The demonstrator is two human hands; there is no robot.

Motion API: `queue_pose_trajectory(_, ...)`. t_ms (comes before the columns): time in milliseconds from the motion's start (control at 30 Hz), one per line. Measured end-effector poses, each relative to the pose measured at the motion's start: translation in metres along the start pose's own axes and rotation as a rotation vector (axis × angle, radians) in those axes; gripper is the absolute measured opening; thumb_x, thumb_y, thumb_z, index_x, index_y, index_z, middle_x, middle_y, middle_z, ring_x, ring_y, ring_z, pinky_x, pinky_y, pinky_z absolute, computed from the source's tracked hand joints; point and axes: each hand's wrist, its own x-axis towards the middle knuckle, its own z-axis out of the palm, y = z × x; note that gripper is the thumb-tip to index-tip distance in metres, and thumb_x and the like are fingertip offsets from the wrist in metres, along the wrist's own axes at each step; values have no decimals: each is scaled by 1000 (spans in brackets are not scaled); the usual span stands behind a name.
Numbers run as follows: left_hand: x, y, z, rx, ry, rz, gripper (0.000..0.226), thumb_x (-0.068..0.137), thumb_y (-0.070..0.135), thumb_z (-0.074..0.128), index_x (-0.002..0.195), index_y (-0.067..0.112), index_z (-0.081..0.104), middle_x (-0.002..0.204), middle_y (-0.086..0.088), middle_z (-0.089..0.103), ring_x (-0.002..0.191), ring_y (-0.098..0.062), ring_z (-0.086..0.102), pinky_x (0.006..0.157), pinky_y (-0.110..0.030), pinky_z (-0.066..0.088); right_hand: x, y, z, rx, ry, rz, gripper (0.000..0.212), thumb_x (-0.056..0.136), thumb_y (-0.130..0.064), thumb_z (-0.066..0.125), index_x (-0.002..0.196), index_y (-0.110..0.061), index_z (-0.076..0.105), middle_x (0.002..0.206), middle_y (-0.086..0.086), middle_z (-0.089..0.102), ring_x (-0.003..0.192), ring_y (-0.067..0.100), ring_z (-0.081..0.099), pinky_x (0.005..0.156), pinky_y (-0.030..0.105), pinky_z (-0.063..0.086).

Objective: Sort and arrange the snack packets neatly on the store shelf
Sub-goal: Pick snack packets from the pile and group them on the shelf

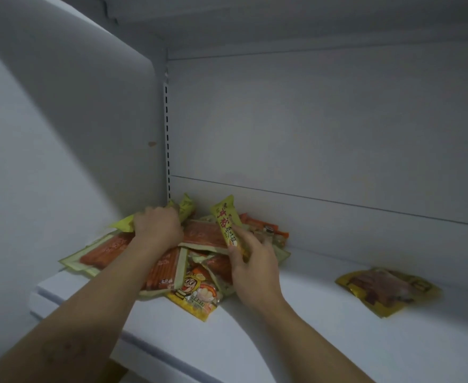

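Note:
A loose pile of snack packets [199, 236], orange sausage packs and yellow pouches, lies in the back left corner of the white shelf [296, 335]. My left hand [158, 225] reaches over the pile and grips yellow-green packets [184, 205] at its far left. My right hand [250, 261] pinches a narrow yellow packet with red characters [225, 219], which stands tilted above the pile. A yellow cartoon pouch [196, 294] lies at the pile's front edge.
One yellow packet with brownish contents [384, 288] lies alone on the shelf to the right. The shelf's back panel [310, 134] and a slotted upright [167, 139] rise behind the pile. A white side wall [61, 134] closes the left.

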Motion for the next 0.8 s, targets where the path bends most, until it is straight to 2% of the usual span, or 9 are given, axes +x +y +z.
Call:
queue_pose_trajectory(133, 7, 7, 6, -39, -19, -36, 43, 86, 29, 62, 124, 14, 48, 118, -11, 63, 109, -30, 61, 74, -35, 40, 5, 4, 2, 8, 47, 16, 39, 102, -26, 50, 139, -38, 51, 131, 2, 42, 119, 12, 45, 83, 6, 24)
queue_pose_trajectory(267, 7, 9, -2, -209, -44, -75, 44, 85, 21, 59, 125, 9, 48, 118, -13, 62, 107, -33, 61, 75, -36, 47, 6, 9, -1, 40, 86, 20, 42, 103, -21, 45, 142, -36, 47, 137, 4, 38, 127, 15, 41, 86, 6, 24)
queue_pose_trajectory(333, -1, 10, -15, -436, -61, -89, 49, 90, 28, 58, 132, 7, 42, 121, -16, 61, 108, -35, 61, 80, -36, 50, 9, 8, -6, 74, 111, 38, 44, 103, -19, 43, 145, -33, 45, 138, 6, 37, 127, 15, 40, 88, 5, 22)
queue_pose_trajectory(400, -19, 11, -29, -823, -102, -72, 48, 97, 30, 55, 137, 12, 38, 116, -13, 61, 95, -32, 66, 72, -33, 53, 13, 4, -12, 118, 143, 63, 45, 102, -16, 44, 145, -29, 45, 138, 7, 38, 127, 18, 41, 93, 7, 22)
queue_pose_trajectory(467, -49, 19, -43, -1290, -202, -6, 47, 101, 25, 55, 144, 25, 37, 112, -9, 64, 85, -28, 69, 65, -34, 57, 15, -2, -19, 197, 172, 81, 45, 101, -13, 46, 144, -25, 49, 138, 8, 43, 122, 17, 46, 103, 15, 29)
queue_pose_trajectory(533, -78, 33, -52, -1562, -264, 157, 50, 103, 18, 51, 145, 41, 37, 102, -7, 72, 85, -27, 71, 73, -40, 60, 14, -11, -26, 282, 210, 67, 43, 100, -14, 47, 142, -25, 51, 136, 6, 46, 119, 14, 49, 110, 27, 35)
queue_pose_trajectory(633, -107, 63, -71, -1727, -294, 296, 49, 104, 10, 46, 141, 43, 44, 94, -21, 64, 85, -30, 57, 77, -47, 48, 10, -26, -38, 364, 280, 6, 41, 101, -19, 47, 142, -26, 51, 132, 4, 48, 125, 13, 48, 112, 38, 38)
queue_pose_trajectory(700, -116, 80, -85, -1809, -293, 298, 45, 103, 5, 43, 135, 36, 52, 103, -29, 66, 86, -31, 59, 71, -38, 48, 6, -34, -49, 366, 308, -24, 41, 102, -20, 45, 142, -25, 51, 131, 7, 50, 124, 12, 47, 109, 40, 40)
queue_pose_trajectory(800, -128, 101, -98, -1927, -351, 270, 32, 97, 22, 59, 128, 22, 55, 107, -13, 73, 91, -25, 71, 68, -34, 57, -3, -36, -76, 311, 323, -115, 41, 101, -14, 45, 141, -16, 50, 131, 10, 51, 119, 9, 48, 107, 32, 42)
